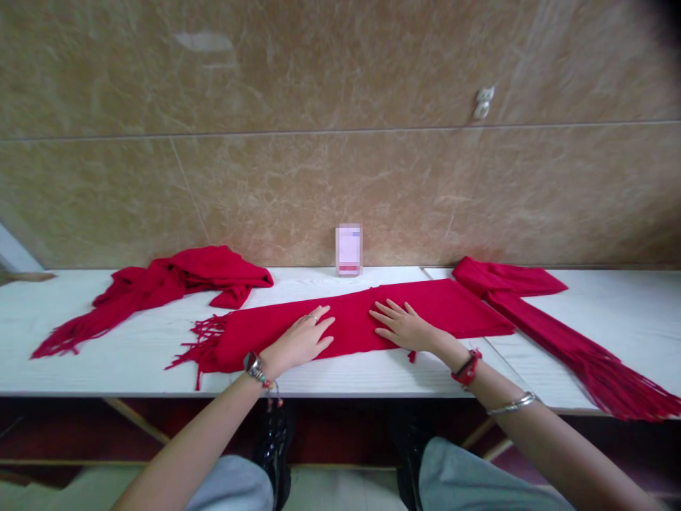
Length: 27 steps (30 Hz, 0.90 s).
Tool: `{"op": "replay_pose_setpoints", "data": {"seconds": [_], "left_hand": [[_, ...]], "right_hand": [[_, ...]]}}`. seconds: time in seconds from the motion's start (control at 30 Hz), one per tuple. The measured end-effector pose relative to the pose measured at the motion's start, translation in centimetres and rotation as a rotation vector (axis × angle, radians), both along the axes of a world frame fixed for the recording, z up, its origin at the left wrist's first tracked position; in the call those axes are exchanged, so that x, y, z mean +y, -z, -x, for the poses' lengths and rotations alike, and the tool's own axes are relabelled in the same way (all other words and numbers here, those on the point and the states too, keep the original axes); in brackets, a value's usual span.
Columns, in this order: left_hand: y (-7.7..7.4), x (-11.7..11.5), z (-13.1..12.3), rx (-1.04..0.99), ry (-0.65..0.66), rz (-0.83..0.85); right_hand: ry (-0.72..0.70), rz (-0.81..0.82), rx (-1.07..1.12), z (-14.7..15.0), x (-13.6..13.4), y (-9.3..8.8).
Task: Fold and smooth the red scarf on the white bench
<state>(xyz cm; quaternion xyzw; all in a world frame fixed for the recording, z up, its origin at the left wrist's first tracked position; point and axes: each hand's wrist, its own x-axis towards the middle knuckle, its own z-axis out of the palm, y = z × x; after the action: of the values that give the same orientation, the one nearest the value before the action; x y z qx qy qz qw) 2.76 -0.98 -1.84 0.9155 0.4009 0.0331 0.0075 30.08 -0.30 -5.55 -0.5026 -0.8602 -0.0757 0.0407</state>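
Head view, nearest first: the left hand [301, 342] and the right hand [407, 328] both lie open, palms down with fingers spread. They press on the flat red scarf [351, 321] and grasp nothing. That scarf lies stretched along the white table [106, 355], close to its near edge, with its fringed end beyond the left hand. Right of the flat scarf, a second red scarf [537, 323] starts by its far right corner. It runs slantwise to the table's near edge, where its fringe spills over. Left of the flat scarf and slightly farther back lies a bunched red scarf [175, 280]; I cannot tell whether the two touch. Behind the flat scarf a small pink box [348, 250] stands upright against the marble wall [319, 163]. Its face is blurred and its contents are hidden.
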Motion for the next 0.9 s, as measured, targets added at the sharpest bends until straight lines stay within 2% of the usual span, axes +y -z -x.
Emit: {"op": "replay_pose_setpoints", "data": {"seconds": [0.1,0.17,0.23,0.3,0.4,0.47,0.53,0.7,0.9], "left_hand": [[0.3,0.1,-2.7,0.045,0.012,0.174],[0.1,0.3,-3.6,0.112,-0.033,0.295],[-0.5,0.6,-3.9,0.160,-0.059,0.347],[-1.2,0.7,-4.2,0.177,-0.031,0.305],[-1.9,0.2,-5.4,0.113,0.108,0.112],[-2.1,-0.4,-6.9,0.067,0.211,0.007],[-1.9,-1.0,-8.6,0.077,0.260,-0.049],[-1.0,-1.3,-11.2,0.114,0.241,-0.143],[-0.5,-0.9,-11.5,0.092,0.169,-0.145]], "right_hand": [[0.014,0.095,0.063,-0.5,0.3,-0.4],[0.042,0.153,0.119,-1.4,0.2,-1.4],[0.030,0.169,0.175,-2.7,-0.1,-2.6],[-0.039,0.159,0.233,-4.1,-0.6,-3.9],[-0.147,0.169,0.288,-5.5,-1.6,-5.3],[-0.204,0.184,0.280,-5.6,-2.3,-5.6],[-0.254,0.176,0.247,-5.2,-2.8,-5.5],[-0.241,0.013,0.135,-3.8,-3.9,-4.3],[-0.202,-0.131,0.054,-3.7,-4.1,-3.3]]}}
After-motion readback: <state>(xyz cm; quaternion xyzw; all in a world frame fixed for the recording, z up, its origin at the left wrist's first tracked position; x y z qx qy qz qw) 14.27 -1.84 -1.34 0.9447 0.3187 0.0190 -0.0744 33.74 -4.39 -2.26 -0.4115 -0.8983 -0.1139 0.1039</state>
